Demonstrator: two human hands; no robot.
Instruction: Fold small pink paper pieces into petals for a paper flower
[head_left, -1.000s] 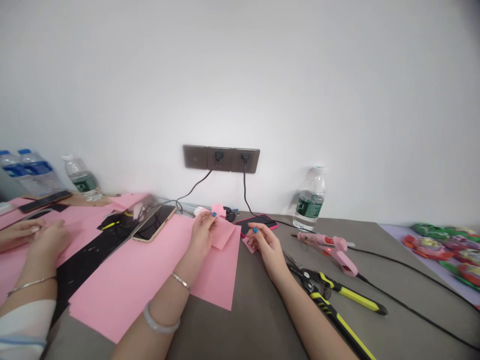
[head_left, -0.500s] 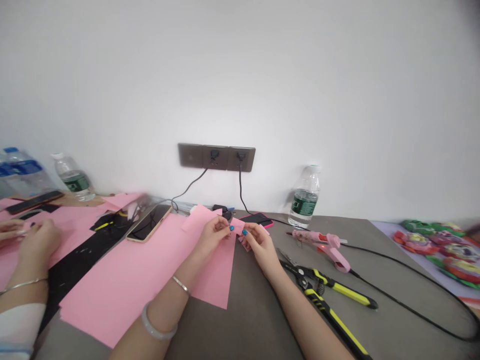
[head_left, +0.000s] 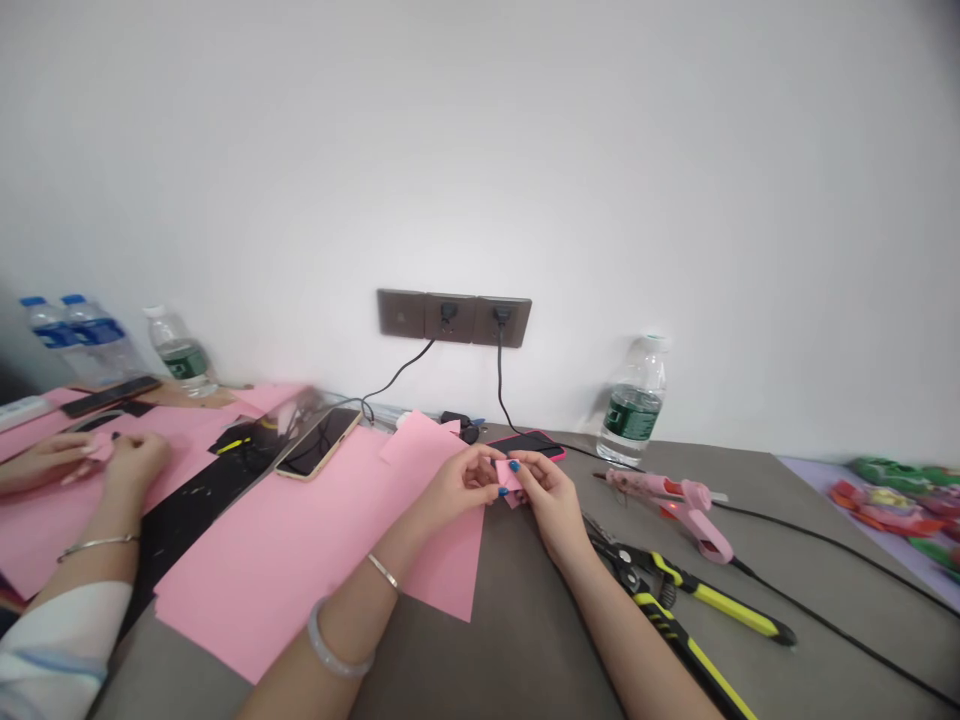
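Observation:
My left hand (head_left: 459, 484) and my right hand (head_left: 547, 492) meet over the right edge of a large pink paper sheet (head_left: 300, 545). Both pinch one small pink paper piece (head_left: 510, 477) between thumb and fingers. A folded pink scrap (head_left: 416, 436) lies on the sheet just behind my left hand. A phone in a pink case (head_left: 529, 444) lies right behind the hands.
Black-and-yellow pliers (head_left: 675, 600) and a pink glue gun (head_left: 679, 496) with its black cord lie to my right. A water bottle (head_left: 634, 402) stands by the wall under the sockets (head_left: 454, 317). A gold phone (head_left: 316, 443) lies to the left. Another person's hands (head_left: 90, 462) work at far left.
My left hand let the larger folded pink scrap go and moved right to join my right hand. Both now pinch the small pink piece together.

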